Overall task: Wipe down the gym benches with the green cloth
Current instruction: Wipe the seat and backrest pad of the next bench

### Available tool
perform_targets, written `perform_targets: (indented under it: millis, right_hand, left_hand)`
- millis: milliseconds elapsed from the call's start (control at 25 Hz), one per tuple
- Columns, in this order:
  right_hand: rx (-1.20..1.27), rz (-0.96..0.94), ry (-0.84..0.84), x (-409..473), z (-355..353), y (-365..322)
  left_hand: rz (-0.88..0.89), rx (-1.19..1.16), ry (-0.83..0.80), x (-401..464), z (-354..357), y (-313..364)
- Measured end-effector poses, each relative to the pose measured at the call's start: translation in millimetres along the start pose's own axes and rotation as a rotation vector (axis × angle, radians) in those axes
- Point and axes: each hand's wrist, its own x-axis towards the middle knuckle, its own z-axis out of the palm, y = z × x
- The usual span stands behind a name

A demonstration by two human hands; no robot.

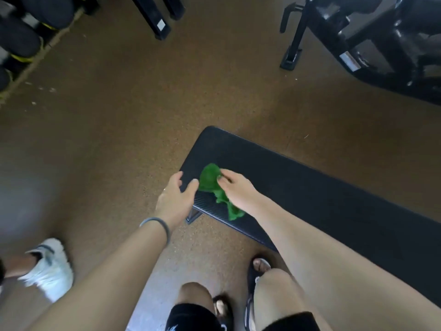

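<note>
Stage: wiping appears to be getting under way at the near end of the flat bench (298,192); judged early, since the cloth is sitting at that end and the long pad running off to the right is yet to be covered.
Cloth position: green cloth (214,187) is lying bunched on the pad's end, one tail trailing over the near edge.
Right hand (236,189): pinching the cloth from above, fingers curled into the fabric.
Left hand (176,197): lying at the bench's end corner, fingers loosely bent, thumb just beside the cloth; holding nothing that I can make out.
Done so far: cannot tell; no wet streaks or marks are showing on the pad.
Left to do: most of this pad, plus the second bench (381,44) standing well apart at upper right, by my estimate.
Count, benches: two in view.
Count, cloths: one.
Count, hands working: two.
Count, wristbands: one wristband (157,223), on the left wrist.
Count, bystander shoes: one white shoe (47,266), lower left.
</note>
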Motion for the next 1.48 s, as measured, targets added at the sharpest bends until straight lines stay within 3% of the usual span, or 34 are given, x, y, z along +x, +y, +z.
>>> perform_targets:
  millis: [120,280,400,560,840,1080,1240,1480]
  right_hand:
    - [0.771,0.228,0.000,-65.1,-46.3,-58.0]
    - [1.014,0.240,-0.090,-143.5,-120.3,-137.3]
    - [1.014,0.214,-0.145,-183.2,-162.0,-175.1]
    - [0.914,0.101,-0.140,-217.4,-201.3,-208.9]
    - [0.802,0.045,0.011,-208.7,-231.1,-249.1]
    - [0.806,0.056,0.212,-150.3,-198.7,-322.0]
    - [0.764,0.106,0.320,-96.8,-164.9,-395.7]
    - [0.705,0.181,0.266,-41.2,-155.8,-491.9]
  left_hand:
    - [0.028,-0.071,-0.142,-47.5,-32.6,74.9]
    - [0.075,-0.150,-0.285,-103.9,-68.7,184.2]
    - [0.080,-0.247,-0.323,-128.2,-88.3,247.0]
    - [0.198,-0.103,-0.231,-153.7,-105.8,305.0]
    - [0.307,-0.133,-0.388,-146.9,-142.9,356.8]
    - [0.300,-0.102,-0.586,-66.3,-222.4,380.3]
    - [0.347,0.081,-0.703,15.0,-297.5,391.7]
    - [0.316,-0.023,-0.755,89.0,-382.8,422.8]
